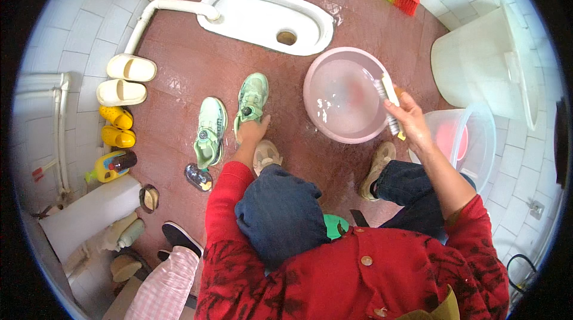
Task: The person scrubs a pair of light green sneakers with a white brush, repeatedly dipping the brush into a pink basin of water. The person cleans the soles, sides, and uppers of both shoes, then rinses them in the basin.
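Note:
My left hand [252,131] reaches into the heel opening of a light green sneaker [253,94] that stands on the wet floor; its fingers are hidden in the shoe. The matching green sneaker [210,129] stands to its left. In my right hand [411,116] is a scrub brush [390,96] with a white back and pale bristles, held upright at the right rim of a pink plastic basin [313,105]. Cloudy water fills much of the basin. A small dark oval container [198,177] lies below the left sneaker.
A white squat toilet [250,20] is set in the floor ahead. Cream slides [121,92], yellow clogs [117,136] and a yellow bottle [107,167] line the left wall. At right stand a white bucket [474,60] and clear tub [476,150]. Another person's checked pink trouser leg [163,284] shows lower left.

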A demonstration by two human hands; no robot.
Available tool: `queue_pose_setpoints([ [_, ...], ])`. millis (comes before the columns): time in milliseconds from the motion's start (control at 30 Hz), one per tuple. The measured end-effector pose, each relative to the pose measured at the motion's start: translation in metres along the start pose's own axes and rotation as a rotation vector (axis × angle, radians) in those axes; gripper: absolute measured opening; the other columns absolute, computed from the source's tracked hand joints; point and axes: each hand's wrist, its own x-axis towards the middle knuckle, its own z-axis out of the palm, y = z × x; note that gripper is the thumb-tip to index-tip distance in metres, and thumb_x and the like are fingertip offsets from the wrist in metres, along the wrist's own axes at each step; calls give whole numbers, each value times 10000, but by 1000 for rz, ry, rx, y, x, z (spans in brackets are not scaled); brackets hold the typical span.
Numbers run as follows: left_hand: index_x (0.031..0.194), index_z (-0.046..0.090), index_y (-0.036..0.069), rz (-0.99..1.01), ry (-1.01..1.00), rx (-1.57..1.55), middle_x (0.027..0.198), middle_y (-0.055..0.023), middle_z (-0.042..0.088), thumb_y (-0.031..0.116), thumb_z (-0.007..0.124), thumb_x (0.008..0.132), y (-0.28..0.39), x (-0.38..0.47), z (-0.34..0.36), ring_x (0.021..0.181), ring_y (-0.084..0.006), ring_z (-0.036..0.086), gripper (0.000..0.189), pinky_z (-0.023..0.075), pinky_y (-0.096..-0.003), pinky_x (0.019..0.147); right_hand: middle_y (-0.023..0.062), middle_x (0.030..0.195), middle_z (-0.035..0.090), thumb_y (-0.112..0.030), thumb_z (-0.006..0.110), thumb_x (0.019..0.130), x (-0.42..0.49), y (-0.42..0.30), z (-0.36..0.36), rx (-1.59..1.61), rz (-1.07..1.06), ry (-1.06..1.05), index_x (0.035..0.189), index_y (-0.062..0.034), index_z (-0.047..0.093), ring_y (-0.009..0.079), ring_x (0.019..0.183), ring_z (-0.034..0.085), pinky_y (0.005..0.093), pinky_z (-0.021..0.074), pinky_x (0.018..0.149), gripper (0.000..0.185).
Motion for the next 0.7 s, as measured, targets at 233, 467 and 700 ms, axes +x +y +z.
queue_pose_setpoints([
  [233,1153,578,11,-1,192,-513,1076,-176,635,440,580,871,-19,31,21,958,-313,611,514,464,-382,825,224,1179,549,-517,679,774,92,111,15,-708,-15,-43,1410,-136,350,297,1056,571,387,445,927,812],
  [467,1105,590,-17,-179,-122,-1597,1027,-89,636,210,629,892,-13,-7,-63,910,-204,619,315,504,-355,826,202,1147,498,-426,690,752,161,185,35,-1150,0,274,1443,-207,255,333,1053,524,481,444,833,845],
  [700,1145,573,4,-33,-251,-1639,1115,-99,619,349,601,898,40,-38,-115,993,-210,604,426,496,-363,879,202,1146,498,-304,724,731,138,164,45,-1029,-257,324,1392,-80,337,334,1046,521,441,419,889,798],
])
